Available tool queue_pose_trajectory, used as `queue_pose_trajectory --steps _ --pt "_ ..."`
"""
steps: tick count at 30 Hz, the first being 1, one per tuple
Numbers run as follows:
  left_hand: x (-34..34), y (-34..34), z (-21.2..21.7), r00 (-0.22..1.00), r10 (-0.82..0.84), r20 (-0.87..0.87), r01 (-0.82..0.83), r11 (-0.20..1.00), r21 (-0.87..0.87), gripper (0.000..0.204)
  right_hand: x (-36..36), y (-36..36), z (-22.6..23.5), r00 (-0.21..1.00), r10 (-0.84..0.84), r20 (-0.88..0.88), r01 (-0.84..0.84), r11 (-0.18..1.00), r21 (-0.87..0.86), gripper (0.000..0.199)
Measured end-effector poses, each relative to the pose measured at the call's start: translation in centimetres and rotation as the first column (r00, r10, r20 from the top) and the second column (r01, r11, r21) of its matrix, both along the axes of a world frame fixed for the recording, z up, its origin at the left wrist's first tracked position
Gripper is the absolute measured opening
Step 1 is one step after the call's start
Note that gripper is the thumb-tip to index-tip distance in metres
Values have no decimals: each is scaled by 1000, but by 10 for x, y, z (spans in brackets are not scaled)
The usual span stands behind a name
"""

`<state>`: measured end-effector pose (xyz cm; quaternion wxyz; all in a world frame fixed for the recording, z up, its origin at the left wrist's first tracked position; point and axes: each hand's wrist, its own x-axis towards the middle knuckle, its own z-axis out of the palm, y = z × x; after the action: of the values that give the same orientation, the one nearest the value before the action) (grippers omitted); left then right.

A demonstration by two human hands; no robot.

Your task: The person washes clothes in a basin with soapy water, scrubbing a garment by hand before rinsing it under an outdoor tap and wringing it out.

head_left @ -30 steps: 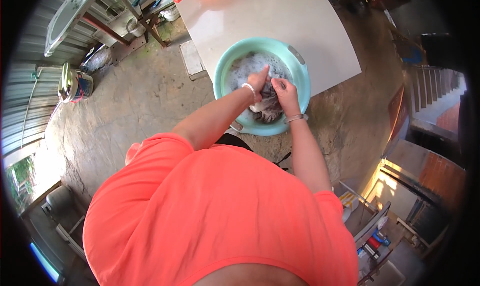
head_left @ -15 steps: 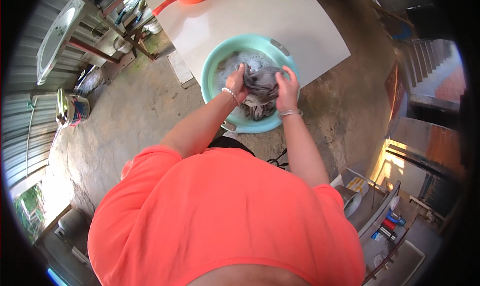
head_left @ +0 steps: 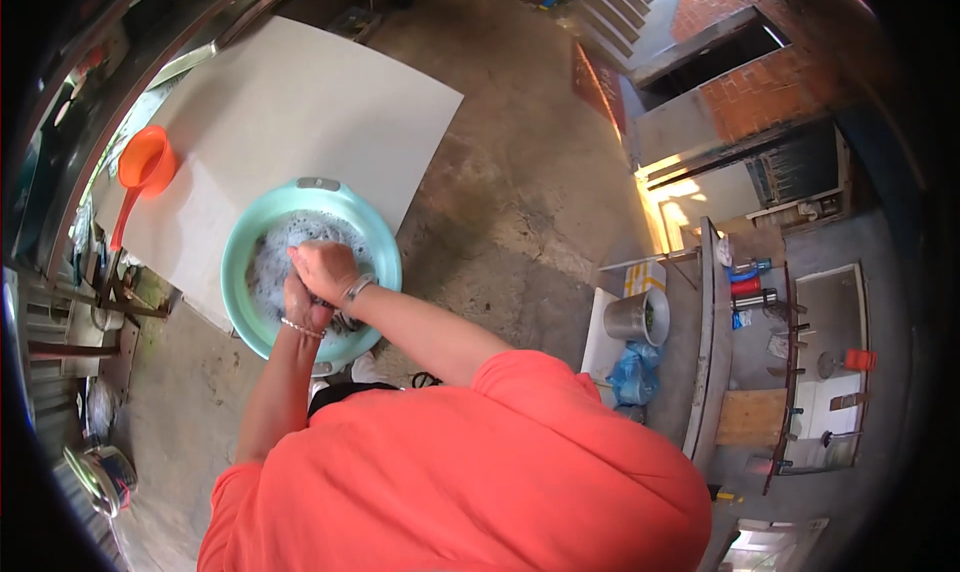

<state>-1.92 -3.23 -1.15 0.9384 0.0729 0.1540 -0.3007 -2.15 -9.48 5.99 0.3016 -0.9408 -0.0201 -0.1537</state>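
Outdoor concrete yard, white flat surface (head_left: 300, 122) laid on ground. Teal basin (head_left: 240, 272) sits at surface's near edge, holds soapy water. Dark wet cloth (head_left: 345, 322) inside basin, at its near side. Right hand (head_left: 322, 269) over cloth, fingers curled shut around it. Left hand (head_left: 298, 307) just under right hand, touching it, fingers closed on same cloth. Orange scoop (head_left: 142, 167) lies on surface, left of basin, apart. Metal pot (head_left: 636, 317) well right.
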Motion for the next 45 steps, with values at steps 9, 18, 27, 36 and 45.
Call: queue_pose_trajectory --steps 9,18,27,36,45 --pt "2 30 45 969 -201 -146 246 865 438 48 4 -8 -37 961 -180 -208 204 974 100 30" --pt "41 76 52 278 -946 -163 -463 -281 841 33 22 -64 -11 938 -199 -284 283 912 296 35" --pt "35 90 57 988 -152 21 151 988 26 35 -5 -54 1 629 473 -617 -321 881 347 28" --pt "16 45 40 957 -128 -259 148 987 59 18 2 -1 27 904 256 -342 228 388 893 26" --pt "7 9 -50 951 -131 281 -63 806 589 28 -5 28 -7 983 181 5 -179 974 -143 29"
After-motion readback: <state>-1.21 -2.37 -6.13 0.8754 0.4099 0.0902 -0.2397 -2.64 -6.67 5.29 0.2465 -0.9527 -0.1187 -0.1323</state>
